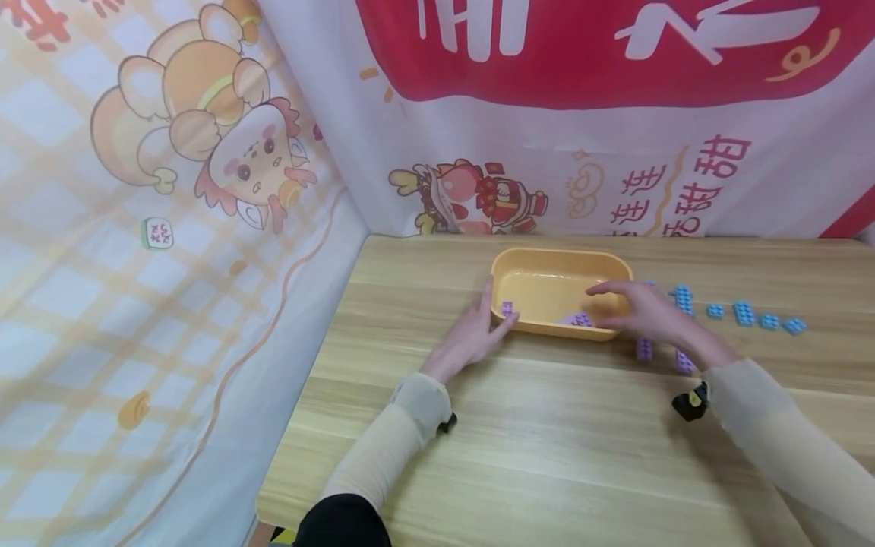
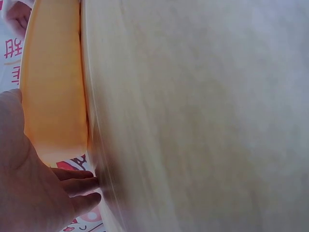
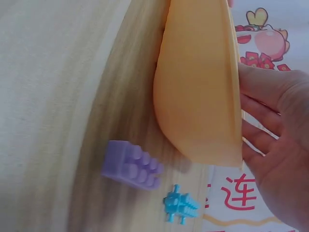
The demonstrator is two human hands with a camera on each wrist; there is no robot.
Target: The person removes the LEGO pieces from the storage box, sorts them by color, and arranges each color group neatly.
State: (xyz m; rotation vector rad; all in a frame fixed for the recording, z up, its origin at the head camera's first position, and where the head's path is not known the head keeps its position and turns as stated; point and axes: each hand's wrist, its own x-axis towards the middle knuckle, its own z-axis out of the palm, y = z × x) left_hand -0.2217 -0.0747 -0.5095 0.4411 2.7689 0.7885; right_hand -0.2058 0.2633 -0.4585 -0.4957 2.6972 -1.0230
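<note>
A yellow-orange plastic tray sits on the wooden table. Inside it, a small purple building brick lies at the left end, and more purple bricks lie along the front wall. My left hand grips the tray's left front corner, thumb over the rim and fingers along the outside of the end. Over the tray's right end is my right hand, its fingers slightly bent and reaching inside the rim, with no brick seen in them. The right wrist view shows these fingers partly hidden behind the tray wall.
Right of the tray lie loose purple bricks and several blue bricks, partly under my right forearm. A printed cloth hangs along the table's back edge, and another cloth covers the left side.
</note>
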